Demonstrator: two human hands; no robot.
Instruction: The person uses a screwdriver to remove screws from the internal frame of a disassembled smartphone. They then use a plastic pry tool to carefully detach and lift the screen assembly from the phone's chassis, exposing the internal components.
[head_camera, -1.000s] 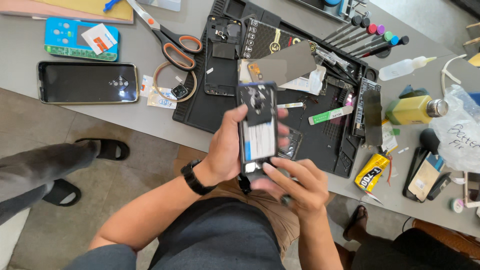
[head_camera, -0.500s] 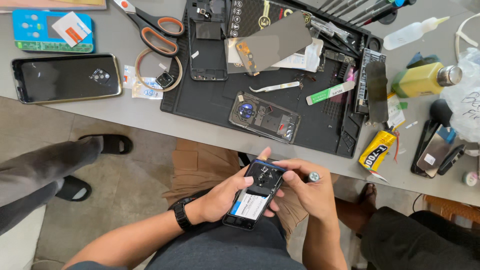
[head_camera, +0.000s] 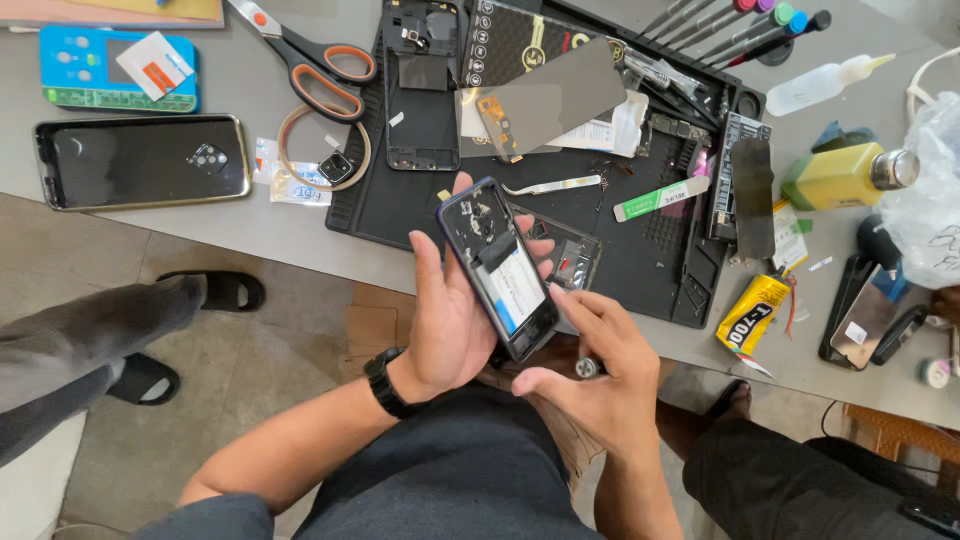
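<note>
Opened phone (head_camera: 500, 270), left hand (head_camera: 450, 320) cradling, table edge (head_camera: 300, 262) beside

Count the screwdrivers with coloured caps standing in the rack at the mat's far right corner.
5 show: pink-capped screwdriver, purple-capped screwdriver, green-capped screwdriver, blue-capped screwdriver and black-capped screwdriver, fanned side by side. More may sit beyond the frame's top edge.

Likely phone-repair workshop: black work mat (head_camera: 640, 250), screwdrivers (head_camera: 740, 25).
</note>
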